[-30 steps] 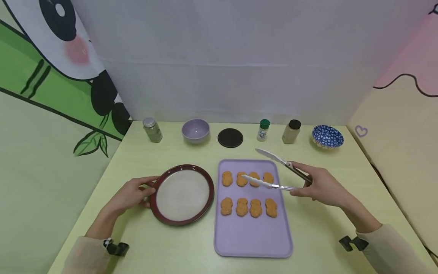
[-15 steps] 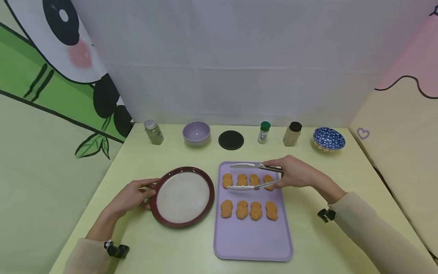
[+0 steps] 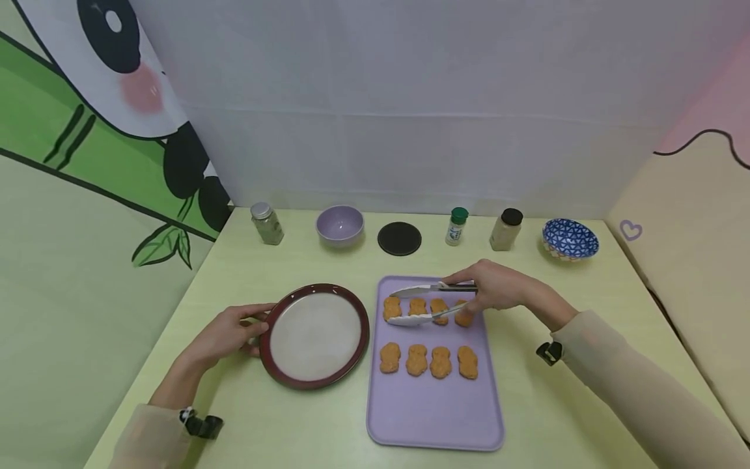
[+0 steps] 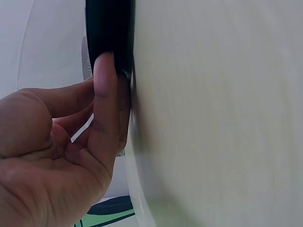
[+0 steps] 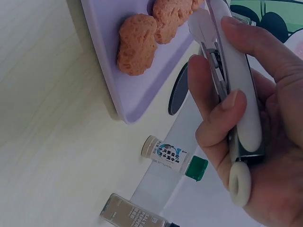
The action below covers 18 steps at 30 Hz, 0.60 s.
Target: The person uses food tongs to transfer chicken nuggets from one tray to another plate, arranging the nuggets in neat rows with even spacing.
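My left hand pinches the left rim of a white plate with a brown edge; in the left wrist view, the fingers hold that dark rim just above the table. My right hand grips metal tongs with white tips, seen close up in the right wrist view with their pale handle. The spread tongs hang over the far row of brown nuggets, partly hiding them, with nothing clearly pinched between the tips. A nearer row of nuggets lies on the purple tray.
Along the table's back stand a grey-capped jar, a purple bowl, a black disc, a green-capped shaker, a black-capped bottle and a blue patterned bowl. Walls enclose the table behind and at the sides.
My right hand has moved left from beyond the tray's right edge, bringing the tongs over the far row. The tong arms have drawn closer together. My left hand stays at the plate's rim.
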{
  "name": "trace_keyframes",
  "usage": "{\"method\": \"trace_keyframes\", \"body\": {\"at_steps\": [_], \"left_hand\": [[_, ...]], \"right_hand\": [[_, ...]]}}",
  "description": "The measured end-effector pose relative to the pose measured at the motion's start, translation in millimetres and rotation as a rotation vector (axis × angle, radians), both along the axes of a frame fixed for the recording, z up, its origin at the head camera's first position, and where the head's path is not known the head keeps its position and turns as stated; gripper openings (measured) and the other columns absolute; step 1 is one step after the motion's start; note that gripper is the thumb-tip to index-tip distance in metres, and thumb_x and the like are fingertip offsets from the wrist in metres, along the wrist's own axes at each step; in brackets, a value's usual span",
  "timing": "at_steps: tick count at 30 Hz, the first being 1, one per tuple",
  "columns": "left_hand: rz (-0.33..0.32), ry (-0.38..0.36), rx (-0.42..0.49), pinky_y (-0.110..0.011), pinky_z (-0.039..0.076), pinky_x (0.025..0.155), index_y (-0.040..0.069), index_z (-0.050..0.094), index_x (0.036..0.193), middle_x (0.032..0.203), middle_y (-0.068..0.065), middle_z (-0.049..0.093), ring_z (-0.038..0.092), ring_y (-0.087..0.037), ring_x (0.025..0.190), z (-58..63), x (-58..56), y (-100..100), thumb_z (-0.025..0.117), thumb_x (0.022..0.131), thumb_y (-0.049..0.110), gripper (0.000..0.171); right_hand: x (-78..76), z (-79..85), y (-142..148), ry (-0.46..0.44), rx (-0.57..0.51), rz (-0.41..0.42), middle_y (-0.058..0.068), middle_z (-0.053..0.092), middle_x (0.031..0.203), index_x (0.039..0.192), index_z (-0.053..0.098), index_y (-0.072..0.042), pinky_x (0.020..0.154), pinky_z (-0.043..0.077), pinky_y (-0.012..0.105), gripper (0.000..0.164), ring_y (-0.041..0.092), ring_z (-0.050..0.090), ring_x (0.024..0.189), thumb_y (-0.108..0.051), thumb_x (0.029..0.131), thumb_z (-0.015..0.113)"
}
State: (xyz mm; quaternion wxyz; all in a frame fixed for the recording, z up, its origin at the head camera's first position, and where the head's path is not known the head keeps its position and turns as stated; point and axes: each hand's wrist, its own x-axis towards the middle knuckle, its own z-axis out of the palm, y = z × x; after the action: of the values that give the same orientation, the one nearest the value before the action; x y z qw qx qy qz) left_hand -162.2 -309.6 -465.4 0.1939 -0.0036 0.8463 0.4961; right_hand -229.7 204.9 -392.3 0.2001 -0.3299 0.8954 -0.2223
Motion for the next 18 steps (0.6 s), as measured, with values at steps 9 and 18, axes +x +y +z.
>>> {"method": "trace_keyframes", "body": {"at_steps": [9,18], "left_hand": [[0.0,0.001,-0.003,-0.04,0.056,0.06,0.014,0.051,0.137,0.11,-0.018,0.059,0.063,-0.029,0.072,-0.5,-1.7,0.9,0.058,0.094,0.009,0.044],[0.011,-0.031,0.034,-0.042,0.056,0.064,0.011,0.05,0.137,0.115,-0.02,0.057,0.063,-0.029,0.082,0.1,-0.9,-1.8,0.055,0.094,0.006,0.043]], "right_hand": [[3.6,10.0,-6.8,0.035,-0.088,0.025,0.003,0.064,0.094,0.131,0.058,-0.015,0.043,0.037,0.024,0.059,0.006,0.039,0.048,-0.023,0.077,0.079],[5.8,22.8,-92.3,0.193,-0.075,0.081,-0.005,0.067,0.099,0.13,0.059,-0.017,0.057,0.037,0.026,0.059,0.007,0.039,0.057,-0.03,0.076,0.079]]}}
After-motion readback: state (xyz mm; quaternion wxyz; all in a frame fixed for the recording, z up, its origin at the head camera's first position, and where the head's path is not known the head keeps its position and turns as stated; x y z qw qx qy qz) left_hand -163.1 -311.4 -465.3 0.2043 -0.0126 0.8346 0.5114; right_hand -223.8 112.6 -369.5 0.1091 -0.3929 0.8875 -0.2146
